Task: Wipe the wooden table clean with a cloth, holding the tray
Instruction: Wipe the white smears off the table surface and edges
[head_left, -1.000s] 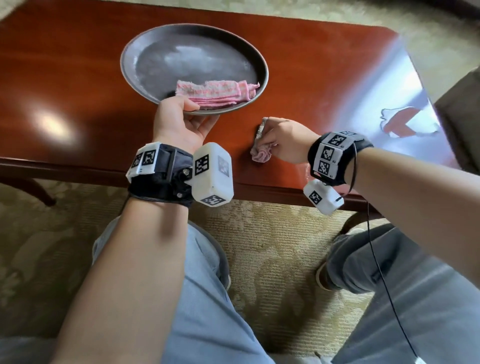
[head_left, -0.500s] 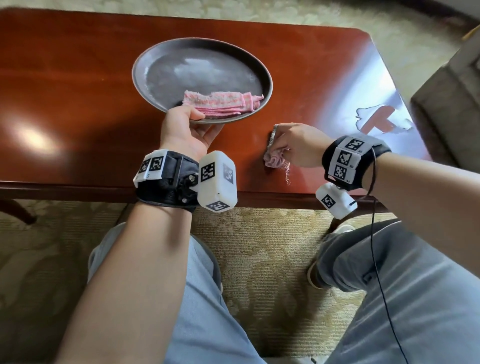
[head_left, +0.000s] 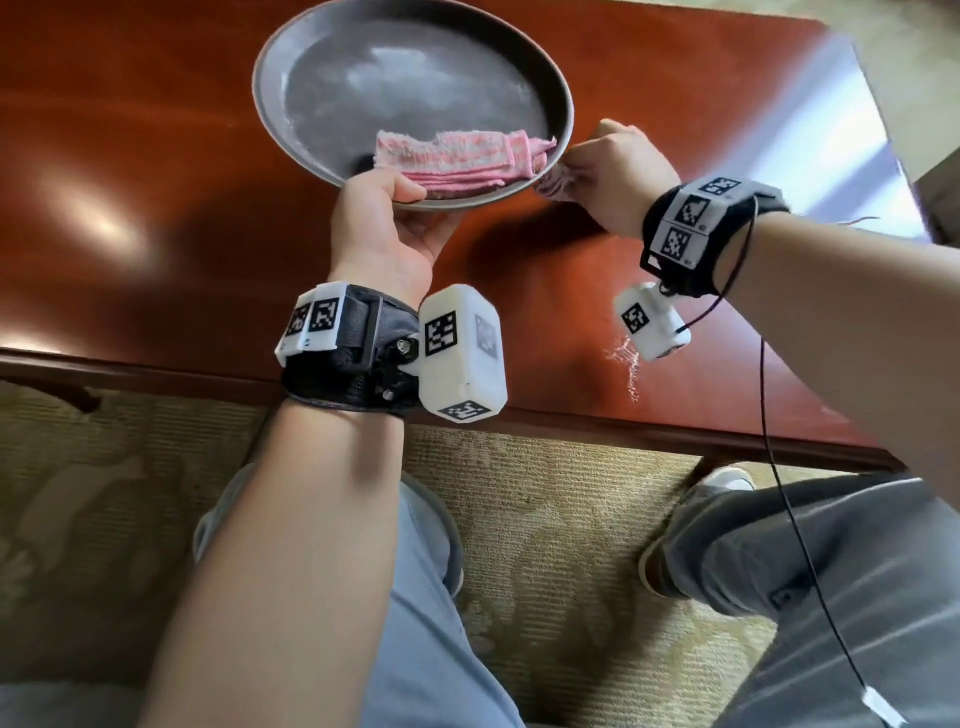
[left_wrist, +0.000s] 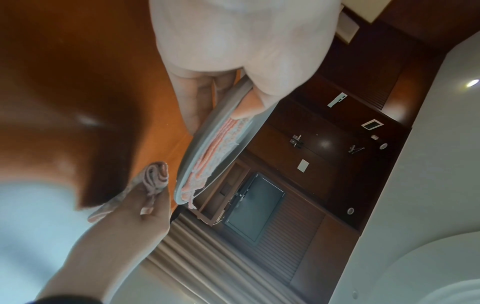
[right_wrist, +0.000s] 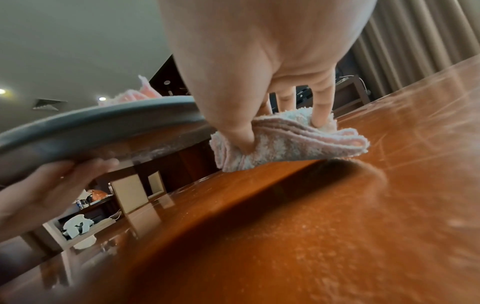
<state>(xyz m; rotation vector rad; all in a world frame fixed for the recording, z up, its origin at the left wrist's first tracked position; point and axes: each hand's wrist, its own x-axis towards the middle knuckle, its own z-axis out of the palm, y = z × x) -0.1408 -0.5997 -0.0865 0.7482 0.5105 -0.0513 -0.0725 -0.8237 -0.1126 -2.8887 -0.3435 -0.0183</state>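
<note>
A round grey tray (head_left: 322, 57) is tilted up off the reddish wooden table (head_left: 156, 208). My left hand (head_left: 387, 218) grips its near rim, thumb on top, fingers underneath. A folded pink towel (head_left: 457, 156) lies in the tray (left_wrist: 197, 148) by my thumb. My right hand (head_left: 610, 166) pinches a small bunched pink-white cloth (head_left: 556, 184) and presses it on the table right beside the tray's right rim. In the right wrist view the cloth (right_wrist: 285, 142) sits under my fingers (right_wrist: 322, 102) on the wood, with the tray rim (right_wrist: 91, 123) just left of it.
A thin streak of white crumbs or powder (head_left: 626, 364) lies on the table near the front edge. The table's right corner (head_left: 841, 156) shines with glare. Below the table edge are patterned carpet (head_left: 545, 519) and my knees (head_left: 426, 597).
My right hand slid the cloth away from the front edge, up beside the tray's rim, leaving the white streak behind. The head camera moved closer. My left hand kept its grip on the tray.
</note>
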